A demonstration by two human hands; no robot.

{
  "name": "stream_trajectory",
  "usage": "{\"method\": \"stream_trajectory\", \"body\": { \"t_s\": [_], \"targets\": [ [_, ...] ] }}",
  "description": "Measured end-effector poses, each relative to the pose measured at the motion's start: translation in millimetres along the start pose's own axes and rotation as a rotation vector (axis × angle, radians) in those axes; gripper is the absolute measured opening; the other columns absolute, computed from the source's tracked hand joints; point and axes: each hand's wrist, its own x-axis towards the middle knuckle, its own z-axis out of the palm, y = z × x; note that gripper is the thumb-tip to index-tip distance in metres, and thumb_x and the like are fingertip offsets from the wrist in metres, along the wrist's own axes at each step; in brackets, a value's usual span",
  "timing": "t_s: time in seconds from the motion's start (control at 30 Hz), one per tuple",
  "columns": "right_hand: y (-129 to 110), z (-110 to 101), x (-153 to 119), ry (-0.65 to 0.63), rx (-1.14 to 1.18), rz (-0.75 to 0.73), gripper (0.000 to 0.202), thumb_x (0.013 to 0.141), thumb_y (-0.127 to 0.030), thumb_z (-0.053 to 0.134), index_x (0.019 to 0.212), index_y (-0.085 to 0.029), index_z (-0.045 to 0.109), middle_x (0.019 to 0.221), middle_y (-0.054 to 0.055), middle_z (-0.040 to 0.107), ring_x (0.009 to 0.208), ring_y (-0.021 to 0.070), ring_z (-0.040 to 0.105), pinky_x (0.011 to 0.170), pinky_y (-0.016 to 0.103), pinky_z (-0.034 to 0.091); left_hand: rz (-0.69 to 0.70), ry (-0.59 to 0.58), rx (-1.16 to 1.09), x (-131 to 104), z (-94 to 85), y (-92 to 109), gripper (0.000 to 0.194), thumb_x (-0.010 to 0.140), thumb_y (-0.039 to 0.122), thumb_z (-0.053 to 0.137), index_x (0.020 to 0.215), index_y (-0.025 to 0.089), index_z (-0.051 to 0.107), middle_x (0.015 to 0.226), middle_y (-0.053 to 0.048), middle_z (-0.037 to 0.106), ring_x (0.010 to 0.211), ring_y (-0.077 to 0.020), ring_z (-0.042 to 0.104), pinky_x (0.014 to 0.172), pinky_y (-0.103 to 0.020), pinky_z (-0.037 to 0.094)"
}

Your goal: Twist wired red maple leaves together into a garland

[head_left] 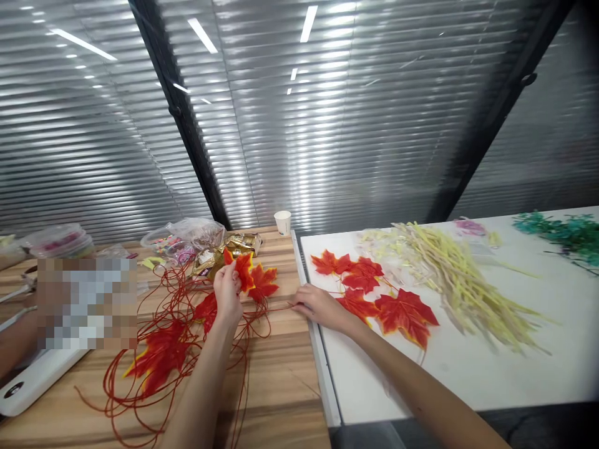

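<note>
My left hand [228, 293] pinches a red artificial maple leaf with yellow edges [244, 269] above the wooden table. Another maple leaf [262, 282] hangs just right of it. Fingers closed, my right hand [322, 305] grips a stretch of thin red cord [277, 308] where the wooden and white tables meet. Loose loops of this cord lie tangled under and left of my left hand, around a large maple leaf [161, 357]. Several strung maple leaves rest on the white table beyond and beside my right hand, one of them a big leaf [406, 315].
A bundle of pale yellow strips [468, 287] and green artificial foliage [566, 234] lie on the white table [402, 380]. A paper cup [282, 222], gold wrappers [243, 242] and plastic bags [199, 232] stand along the back. Someone's forearm [19, 343] shows at far left, beside a pixelated patch.
</note>
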Motion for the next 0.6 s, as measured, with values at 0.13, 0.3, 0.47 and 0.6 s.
{"method": "stream_trajectory", "body": {
  "t_s": [0.13, 0.3, 0.47, 0.6],
  "targets": [
    [-1, 0, 0, 0.000, -0.012, -0.004, 0.017, 0.087, -0.025, 0.044, 0.083, -0.018, 0.059, 0.082, 0.003, 0.060, 0.083, 0.0128, 0.051, 0.071, 0.023, 0.039, 0.025, 0.092, 0.322, 5, -4.3, -15, 0.051, 0.054, 0.034, 0.071, 0.093, 0.017, 0.043, 0.061, 0.008, 0.039, 0.046, -0.0024, 0.034, 0.046, -0.015, 0.029],
    [-2, 0, 0, 0.003, -0.012, -0.005, 0.018, 0.088, -0.025, 0.043, 0.084, -0.018, 0.059, 0.083, 0.003, 0.060, 0.083, 0.0135, 0.051, 0.071, 0.024, 0.040, 0.316, 0.106, 0.858, 6, -14.9, -22, 0.080, 0.042, 0.033, 0.077, 0.112, 0.018, 0.041, 0.083, -0.001, 0.045, 0.086, -0.0179, 0.049, 0.083, -0.033, 0.039],
    [-3, -1, 1, -0.004, -0.036, -0.014, 0.018, 0.088, -0.026, 0.043, 0.083, -0.018, 0.059, 0.081, 0.003, 0.059, 0.082, 0.0132, 0.051, 0.069, 0.023, 0.039, 0.312, 0.040, 1.059, 12, -23.0, -25, 0.052, 0.049, 0.032, 0.071, 0.094, 0.012, 0.053, 0.089, -0.008, 0.046, 0.098, -0.0274, 0.047, 0.089, -0.040, 0.036],
    [-3, -1, 0, 0.000, -0.039, -0.002, 0.018, 0.088, -0.027, 0.043, 0.083, -0.018, 0.059, 0.082, 0.003, 0.059, 0.082, 0.0128, 0.051, 0.068, 0.022, 0.039, 0.230, 0.026, 0.977, 23, -27.8, -31, 0.023, 0.058, 0.035, 0.063, 0.063, 0.014, 0.053, 0.068, -0.006, 0.050, 0.087, -0.0240, 0.050, 0.083, -0.036, 0.038]
  ]
}}
